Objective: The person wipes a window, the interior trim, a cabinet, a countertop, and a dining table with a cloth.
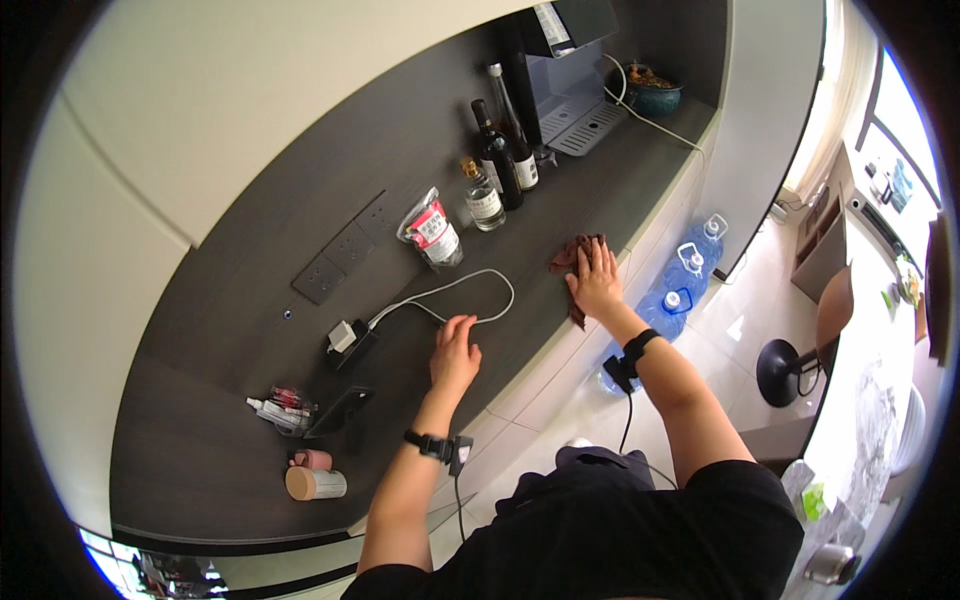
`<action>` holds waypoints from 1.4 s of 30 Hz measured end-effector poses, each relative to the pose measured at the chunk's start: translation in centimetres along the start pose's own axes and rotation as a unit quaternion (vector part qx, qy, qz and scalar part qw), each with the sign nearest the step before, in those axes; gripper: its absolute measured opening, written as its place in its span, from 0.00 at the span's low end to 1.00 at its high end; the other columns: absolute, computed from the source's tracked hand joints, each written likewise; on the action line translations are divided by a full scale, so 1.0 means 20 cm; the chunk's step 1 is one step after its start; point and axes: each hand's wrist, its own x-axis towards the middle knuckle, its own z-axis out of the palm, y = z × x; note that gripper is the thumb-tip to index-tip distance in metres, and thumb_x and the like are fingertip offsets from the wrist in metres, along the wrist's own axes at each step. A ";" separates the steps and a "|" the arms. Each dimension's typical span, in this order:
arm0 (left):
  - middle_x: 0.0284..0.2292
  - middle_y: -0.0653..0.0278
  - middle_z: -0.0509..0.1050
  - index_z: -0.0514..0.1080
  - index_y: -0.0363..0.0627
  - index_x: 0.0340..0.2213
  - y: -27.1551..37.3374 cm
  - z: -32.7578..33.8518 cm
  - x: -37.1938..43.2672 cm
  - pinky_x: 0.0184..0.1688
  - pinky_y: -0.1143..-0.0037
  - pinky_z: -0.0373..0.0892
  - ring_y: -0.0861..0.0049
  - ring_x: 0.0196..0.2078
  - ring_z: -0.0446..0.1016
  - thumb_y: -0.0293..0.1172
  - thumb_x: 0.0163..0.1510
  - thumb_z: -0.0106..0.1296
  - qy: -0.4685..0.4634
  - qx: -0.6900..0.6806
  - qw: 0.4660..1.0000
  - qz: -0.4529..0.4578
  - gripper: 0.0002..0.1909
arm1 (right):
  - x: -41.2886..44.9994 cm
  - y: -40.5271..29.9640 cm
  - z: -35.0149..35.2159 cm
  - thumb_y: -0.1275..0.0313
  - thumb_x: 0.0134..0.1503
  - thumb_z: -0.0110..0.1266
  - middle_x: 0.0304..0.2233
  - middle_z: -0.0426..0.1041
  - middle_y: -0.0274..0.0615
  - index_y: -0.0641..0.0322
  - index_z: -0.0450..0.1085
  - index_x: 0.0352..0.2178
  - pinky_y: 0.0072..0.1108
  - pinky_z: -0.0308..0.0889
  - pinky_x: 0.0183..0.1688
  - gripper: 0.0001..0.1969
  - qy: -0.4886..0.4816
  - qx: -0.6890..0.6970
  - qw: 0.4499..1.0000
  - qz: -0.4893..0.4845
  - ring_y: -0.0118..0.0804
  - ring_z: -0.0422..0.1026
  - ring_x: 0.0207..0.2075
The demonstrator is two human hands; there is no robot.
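My right hand (598,287) presses a dark brown cloth (568,259) onto the dark wood-look countertop (525,300), close to its front edge. Bunched parts of the cloth show around the fingers, and one end hangs toward the edge. My left hand (454,358) is over the counter further left, thumb apart from the fingers. Its fingertips meet or overlap a loop of white charging cable (501,277); no grip on it is visible. That cable runs to a black power strip (354,346) with a white plug adapter (342,336) in it.
Behind my hands stand a plastic-wrapped packet (435,234), a clear glass bottle (484,199), two dark bottles (501,161) and a drinks machine (574,97). A teal pot (654,96) sits far right, a lidded jar (319,484) at left. Large blue water bottles (664,309) stand on the floor.
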 end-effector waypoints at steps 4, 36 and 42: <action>0.44 0.60 0.72 0.70 0.50 0.46 -0.01 0.16 0.19 0.46 0.62 0.75 0.60 0.50 0.73 0.31 0.53 0.58 -0.074 0.079 0.993 -0.051 0.18 | -0.05 -0.15 -0.04 0.48 0.65 0.42 0.71 0.42 0.60 0.63 0.54 0.67 0.42 0.36 0.72 0.37 -0.018 0.047 0.995 -0.088 0.56 0.39 0.73; 0.42 0.57 0.70 0.62 0.39 0.42 0.07 -0.25 0.23 0.46 0.72 0.75 0.63 0.50 0.78 0.25 0.66 0.46 0.103 -0.218 0.955 -0.171 0.06 | 0.37 -0.41 -0.19 0.50 0.65 0.44 0.71 0.48 0.41 0.48 0.58 0.66 0.36 0.45 0.72 0.31 -0.162 0.121 0.911 -0.358 0.45 0.46 0.72; 0.40 0.55 0.69 0.68 0.46 0.37 0.18 -0.14 0.23 0.41 0.60 0.73 0.54 0.43 0.74 0.23 0.52 0.55 -0.072 0.044 0.990 -0.111 0.10 | 0.58 0.34 -0.18 0.49 0.67 0.39 0.71 0.43 0.55 0.61 0.54 0.67 0.38 0.38 0.72 0.35 -0.047 0.039 0.996 0.067 0.53 0.43 0.72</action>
